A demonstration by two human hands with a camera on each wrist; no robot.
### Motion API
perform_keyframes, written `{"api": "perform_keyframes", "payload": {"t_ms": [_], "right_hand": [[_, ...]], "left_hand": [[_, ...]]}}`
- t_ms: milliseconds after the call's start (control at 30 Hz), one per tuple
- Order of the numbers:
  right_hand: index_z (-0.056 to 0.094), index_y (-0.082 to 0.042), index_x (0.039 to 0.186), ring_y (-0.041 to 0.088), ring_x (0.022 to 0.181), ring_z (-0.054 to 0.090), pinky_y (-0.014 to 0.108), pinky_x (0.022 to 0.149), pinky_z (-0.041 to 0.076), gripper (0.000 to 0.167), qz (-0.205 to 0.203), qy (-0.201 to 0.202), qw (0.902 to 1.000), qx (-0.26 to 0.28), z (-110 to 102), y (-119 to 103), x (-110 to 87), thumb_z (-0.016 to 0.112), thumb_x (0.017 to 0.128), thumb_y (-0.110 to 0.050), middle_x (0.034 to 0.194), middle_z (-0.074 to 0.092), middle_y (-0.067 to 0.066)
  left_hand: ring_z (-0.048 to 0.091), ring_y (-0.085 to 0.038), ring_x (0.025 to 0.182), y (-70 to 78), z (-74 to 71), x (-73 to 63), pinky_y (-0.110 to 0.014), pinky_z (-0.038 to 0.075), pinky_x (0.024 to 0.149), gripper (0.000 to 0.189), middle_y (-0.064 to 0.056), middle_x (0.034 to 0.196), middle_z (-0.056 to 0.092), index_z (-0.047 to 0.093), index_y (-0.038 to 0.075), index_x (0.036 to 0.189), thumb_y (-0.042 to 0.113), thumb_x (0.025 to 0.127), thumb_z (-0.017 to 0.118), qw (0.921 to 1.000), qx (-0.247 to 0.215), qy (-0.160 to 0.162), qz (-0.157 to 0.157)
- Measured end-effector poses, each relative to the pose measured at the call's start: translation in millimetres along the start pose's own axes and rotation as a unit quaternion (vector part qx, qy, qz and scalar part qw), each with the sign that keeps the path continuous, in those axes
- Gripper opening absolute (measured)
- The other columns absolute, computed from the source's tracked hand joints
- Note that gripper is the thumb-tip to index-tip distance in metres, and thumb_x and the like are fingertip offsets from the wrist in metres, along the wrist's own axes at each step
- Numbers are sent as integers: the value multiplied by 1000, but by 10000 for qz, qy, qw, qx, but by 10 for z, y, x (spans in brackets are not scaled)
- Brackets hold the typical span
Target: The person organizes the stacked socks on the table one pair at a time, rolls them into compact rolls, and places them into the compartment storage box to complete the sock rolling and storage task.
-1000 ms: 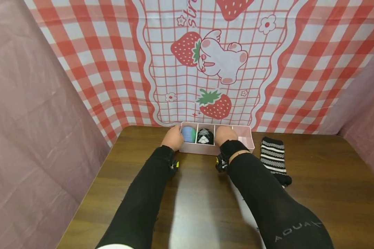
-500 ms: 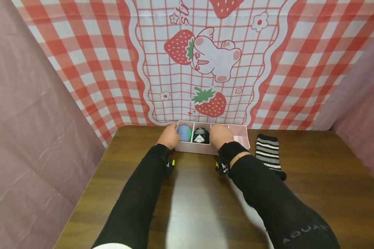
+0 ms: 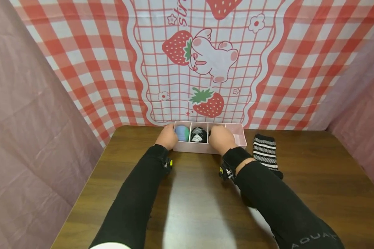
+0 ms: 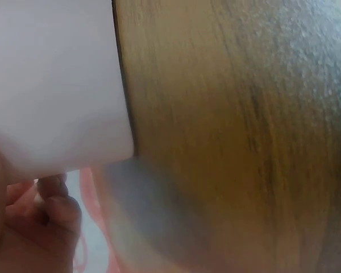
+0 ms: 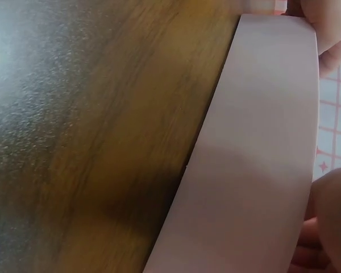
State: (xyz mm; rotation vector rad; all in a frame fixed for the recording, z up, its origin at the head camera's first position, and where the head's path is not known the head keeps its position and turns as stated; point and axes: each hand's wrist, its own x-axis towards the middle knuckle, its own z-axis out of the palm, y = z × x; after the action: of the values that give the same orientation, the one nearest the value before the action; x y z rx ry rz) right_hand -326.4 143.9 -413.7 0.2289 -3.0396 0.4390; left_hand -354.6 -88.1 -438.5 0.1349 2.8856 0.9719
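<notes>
A pink divided box (image 3: 193, 148) stands at the table's far edge. Its left compartment holds a blue-green sock ball (image 3: 182, 133), and the one beside it holds a black argyle sock ball (image 3: 198, 135). My left hand (image 3: 167, 137) grips the box's left end; in the left wrist view its curled fingers (image 4: 52, 202) sit by the box corner (image 4: 57, 85). My right hand (image 3: 221, 139) covers the third compartment, where a dark bit of sock (image 3: 209, 132) shows. In the right wrist view a fingertip (image 5: 329, 34) lies at the rim of the box wall (image 5: 256, 159). The other fingers are hidden.
A black-and-white striped sock (image 3: 264, 151) lies flat on the brown table (image 3: 199, 207), right of the box. A red checked strawberry cloth (image 3: 205, 62) hangs right behind the box. Pink cloth walls close in both sides.
My right wrist has drawn back a little toward me, and a dark bit of sock now shows beside that hand. My left hand has stayed on the box's end.
</notes>
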Motion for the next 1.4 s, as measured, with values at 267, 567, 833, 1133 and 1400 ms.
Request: {"api": "perform_keyframes", "payload": {"t_ms": [267,567,833,1133,1400], "right_hand": [[68,-3,98,30,80,61,50,65,52,18,-553,267,9981,23,-169,-30,-225,66,93,-21,98,66,14],[67,-6,96,24,72,64,44,59,53,26,-1477,270,9884,-227,-457,-16,-1036,76,91,-30,82,64,4],[64,-11,85,15,60,48,35,55,40,14,-916,-300,9950,279,-569,551,-1243,66,94,-21,70,54,-1],[55,14,135,52,120,54,65,95,46,50,-340,-500,9980,179,-435,1408,-975,65,99,-19,132,54,37],[39,19,146,60,136,34,70,110,29,63,-354,-1045,9939,68,-237,1724,-852,60,101,-20,148,35,44]], "left_hand": [[53,-37,131,20,-145,-107,-49,43,109,51,-22,141,54,48,-4,146,27,106,54,9935,479,915,477],[60,-29,116,727,16,-753,-47,45,101,33,-10,120,65,65,4,125,25,100,61,9487,921,1549,2597],[64,-14,96,1208,408,-1444,-31,53,83,20,3,103,66,69,14,109,30,100,62,9302,1240,546,3411],[59,-7,116,1397,899,-1646,-25,45,102,40,9,124,64,67,19,133,45,104,56,8903,2312,-949,3805],[41,-7,142,1501,1185,-1656,-24,29,116,53,8,152,49,57,24,146,54,102,54,8453,3051,-1693,4047]]}}
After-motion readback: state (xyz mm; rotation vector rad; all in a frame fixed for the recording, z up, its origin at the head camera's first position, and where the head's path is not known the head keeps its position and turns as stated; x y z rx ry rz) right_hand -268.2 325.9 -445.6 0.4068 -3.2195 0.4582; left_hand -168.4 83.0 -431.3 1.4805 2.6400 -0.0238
